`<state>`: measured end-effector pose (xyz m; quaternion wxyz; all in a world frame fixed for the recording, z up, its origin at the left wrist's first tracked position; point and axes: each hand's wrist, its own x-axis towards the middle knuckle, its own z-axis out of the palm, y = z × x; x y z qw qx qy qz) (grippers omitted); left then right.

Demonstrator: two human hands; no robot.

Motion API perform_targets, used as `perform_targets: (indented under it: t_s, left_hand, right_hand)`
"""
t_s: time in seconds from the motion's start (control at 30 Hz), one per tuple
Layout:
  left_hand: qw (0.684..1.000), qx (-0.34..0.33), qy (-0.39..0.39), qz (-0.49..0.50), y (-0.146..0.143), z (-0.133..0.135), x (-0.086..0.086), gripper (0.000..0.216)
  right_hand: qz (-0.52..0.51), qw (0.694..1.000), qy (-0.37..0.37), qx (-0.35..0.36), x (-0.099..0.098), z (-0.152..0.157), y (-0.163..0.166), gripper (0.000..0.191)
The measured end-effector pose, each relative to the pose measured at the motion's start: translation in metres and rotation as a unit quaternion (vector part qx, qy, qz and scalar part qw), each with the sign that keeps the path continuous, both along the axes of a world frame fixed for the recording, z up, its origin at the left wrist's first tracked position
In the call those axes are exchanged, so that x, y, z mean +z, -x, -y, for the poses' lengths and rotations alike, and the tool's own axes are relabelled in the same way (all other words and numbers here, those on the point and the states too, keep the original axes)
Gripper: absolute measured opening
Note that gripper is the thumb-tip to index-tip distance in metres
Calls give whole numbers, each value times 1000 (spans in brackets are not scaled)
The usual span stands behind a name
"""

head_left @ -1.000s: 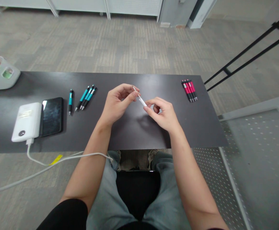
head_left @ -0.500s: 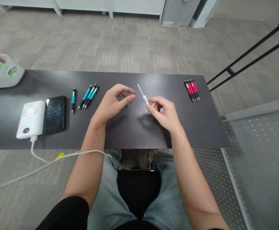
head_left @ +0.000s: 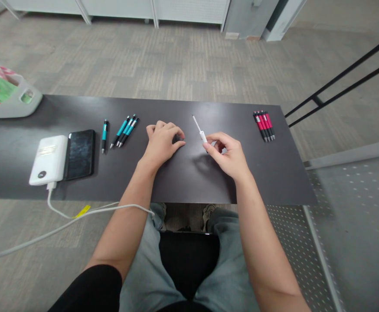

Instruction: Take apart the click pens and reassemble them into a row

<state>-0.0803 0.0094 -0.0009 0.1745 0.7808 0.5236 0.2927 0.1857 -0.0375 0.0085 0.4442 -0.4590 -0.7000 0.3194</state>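
Note:
My right hand (head_left: 227,152) pinches a white pen piece (head_left: 203,136) between thumb and fingertips above the table. A thin pale refill with a dark tip (head_left: 195,122) sticks out of it, pointing up and slightly left. My left hand (head_left: 164,141) is lowered to the dark table (head_left: 192,177), its fingers curled and its thumb close to the index finger. Whatever lies under those fingers is mostly hidden; only something small and dark shows in the gap. The two hands are apart, with the refill's tip between them.
Several teal-and-black pens (head_left: 124,131) lie left of my left hand, one set apart. Several pink-and-black pens (head_left: 265,125) lie in a row at the right. Farther left are a black phone (head_left: 80,154), a white power bank (head_left: 48,160) with a cable (head_left: 105,209), and a white basket (head_left: 30,104).
My left hand has lowered to the table, curling its fingers over the spot where small dark pieces showed. My right hand still holds the white pen piece. The view has shifted slightly.

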Motion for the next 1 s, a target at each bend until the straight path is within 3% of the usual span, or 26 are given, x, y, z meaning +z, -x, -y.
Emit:
perform_targets:
  t_s: [0.13, 0.23, 0.33, 0.7, 1.0]
  left_hand:
    - [988, -8, 5, 153, 1, -9, -4, 21]
    - [935, -14, 40, 352, -1, -16, 0, 51]
    - [890, 4, 59, 451, -3, -18, 8, 65]
    - [880, -15, 79, 468, -2, -16, 10, 74]
    - [896, -67, 109, 425, -4, -10, 13, 67]
  right_hand:
    - [19, 1000, -1, -4, -2, -1, -6, 8]
    - [34, 999, -14, 0, -2, -2, -8, 5]
    - [53, 998, -14, 8, -1, -3, -8, 4]
    - [65, 998, -6, 22, 0, -2, -6, 2]
    - [67, 998, -6, 20, -1, -2, -5, 4]
